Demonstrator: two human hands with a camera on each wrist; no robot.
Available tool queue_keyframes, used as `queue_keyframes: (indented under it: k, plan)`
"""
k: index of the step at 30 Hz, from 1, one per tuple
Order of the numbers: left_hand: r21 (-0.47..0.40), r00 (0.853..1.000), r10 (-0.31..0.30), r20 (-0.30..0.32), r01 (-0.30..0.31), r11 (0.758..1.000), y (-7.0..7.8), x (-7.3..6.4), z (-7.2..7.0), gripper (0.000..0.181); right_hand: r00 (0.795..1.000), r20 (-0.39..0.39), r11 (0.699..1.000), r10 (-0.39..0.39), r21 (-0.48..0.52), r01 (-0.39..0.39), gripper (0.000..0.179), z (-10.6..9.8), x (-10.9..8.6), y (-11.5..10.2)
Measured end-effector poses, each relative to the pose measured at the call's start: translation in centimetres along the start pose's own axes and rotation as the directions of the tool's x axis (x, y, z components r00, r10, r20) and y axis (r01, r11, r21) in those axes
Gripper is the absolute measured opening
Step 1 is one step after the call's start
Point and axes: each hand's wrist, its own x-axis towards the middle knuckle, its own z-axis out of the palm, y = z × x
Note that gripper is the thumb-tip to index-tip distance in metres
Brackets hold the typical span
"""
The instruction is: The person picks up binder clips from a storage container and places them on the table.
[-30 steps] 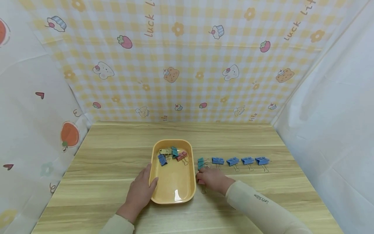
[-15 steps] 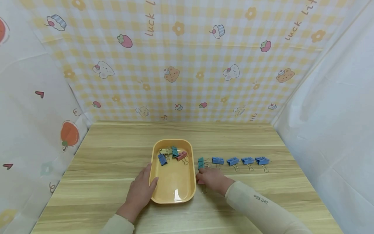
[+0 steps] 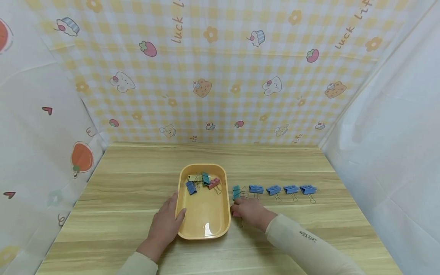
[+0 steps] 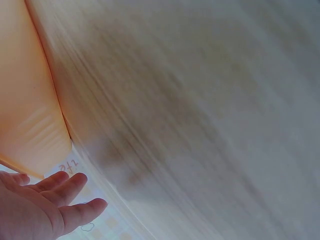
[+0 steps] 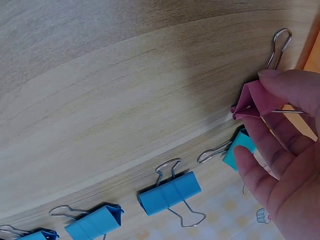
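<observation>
A yellow tray point(image 3: 203, 229) stands mid-table. My left hand point(image 3: 165, 221) rests at its left side, thumb over the rim; the left wrist view shows that hand's fingers point(image 4: 72, 189) loosely extended beside the wall. My right hand point(image 3: 250, 210) pinches a red binder clip point(image 5: 254, 98) on the table just right of the tray, thumb on one face. Part of this clip is hidden by the hand in the head view. Behind it lies a teal binder clip point(image 3: 236, 192), close to the fingers. Several blue binder clips point(image 3: 256, 189) continue that row to the right.
Inside the tray's far half lie a yellow binder clip point(image 3: 195, 178), a teal one, a red clip point(image 3: 214, 183) and a blue clip point(image 3: 191, 187). A patterned cloth point(image 3: 220, 110) hangs behind the wooden table point(image 3: 137, 164), with white cloth at both sides.
</observation>
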Motion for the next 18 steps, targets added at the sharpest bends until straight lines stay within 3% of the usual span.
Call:
queue_keyframes:
  k: [18]
  plan:
    - [0.001, 1.000, -0.004, 0.008, 0.004, 1.000, 0.00, -0.05, -0.03, 0.067, 0.997, -0.077, 0.999, -0.022, 0.036, 0.025, 0.010, -1.01, -0.54, -0.30]
